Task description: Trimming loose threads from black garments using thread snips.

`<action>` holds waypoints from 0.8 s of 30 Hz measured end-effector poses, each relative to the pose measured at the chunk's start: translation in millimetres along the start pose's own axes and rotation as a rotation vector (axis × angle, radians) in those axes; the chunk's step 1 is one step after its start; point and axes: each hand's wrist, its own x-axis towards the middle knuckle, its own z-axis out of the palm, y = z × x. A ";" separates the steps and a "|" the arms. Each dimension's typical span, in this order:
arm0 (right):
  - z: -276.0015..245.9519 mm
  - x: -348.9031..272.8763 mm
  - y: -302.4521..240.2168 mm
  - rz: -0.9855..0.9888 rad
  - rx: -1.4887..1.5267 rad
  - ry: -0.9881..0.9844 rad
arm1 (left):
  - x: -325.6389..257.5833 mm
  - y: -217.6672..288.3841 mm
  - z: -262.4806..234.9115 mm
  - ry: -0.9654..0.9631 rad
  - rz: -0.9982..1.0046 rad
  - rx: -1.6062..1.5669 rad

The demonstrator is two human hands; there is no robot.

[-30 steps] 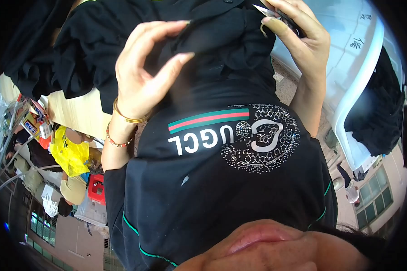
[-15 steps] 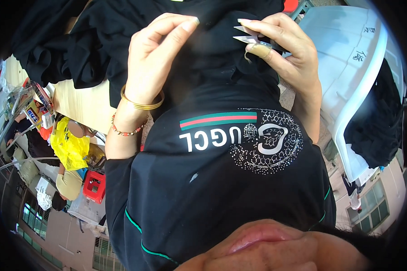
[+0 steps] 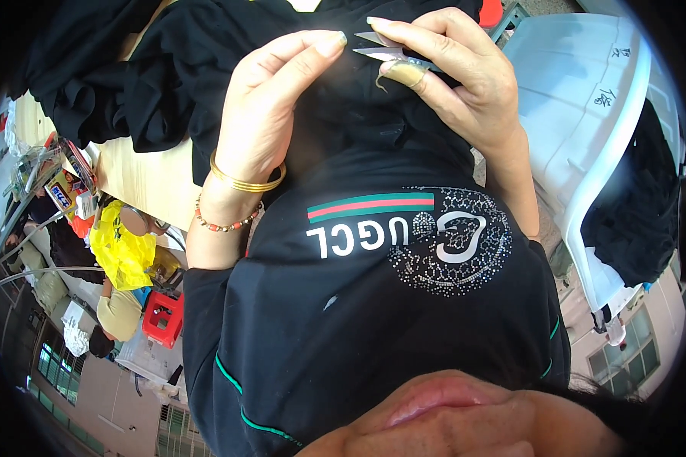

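While the person looked down over their own dark shirt (image 3: 373, 320), both hands worked just beyond it on a piece of black cloth (image 3: 358, 114). Nearest on the left, the left hand (image 3: 263, 114), with a gold bangle (image 3: 244, 181) and a bead bracelet (image 3: 225, 222) at the wrist, was half curled, its fingertips pinching up a fold of that cloth. Beside it, the right hand (image 3: 465, 84) was closed around small thread snips (image 3: 385, 47), the blades pointing at the pinched spot and lying close to the left fingertips. From there a slip looked likely to nick a fingertip, or to cut the cloth itself rather than a loose thread, since black on black hid the thread. Farther off, more black garments (image 3: 129, 84) lay heaped on a pale desk (image 3: 141, 179), with a white plastic chair (image 3: 594, 114) to the right and a yellow bag (image 3: 122, 247) at the left.
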 end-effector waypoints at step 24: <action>33.5 -42.4 46.2 -0.136 -0.114 0.031 | 63.8 27.4 34.4 -0.263 0.151 1.385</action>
